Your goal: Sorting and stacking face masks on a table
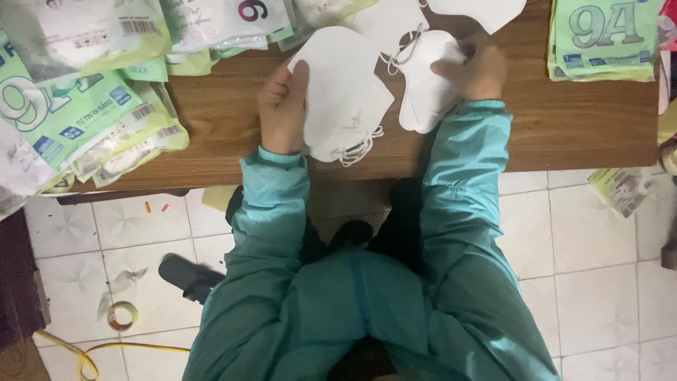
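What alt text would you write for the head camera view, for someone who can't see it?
Seen from above, a person in teal sleeves holds a stack of white masks in the left hand while the right hand rests on another mask on a brown table. Green-and-white packets lie at the left and a pile of them at the right.

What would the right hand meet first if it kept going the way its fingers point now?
The right hand rests on a single white mask, fingers pointing toward the left hand's side. Going on, it would likely meet the stack of white masks held by the left hand; depth is unclear.
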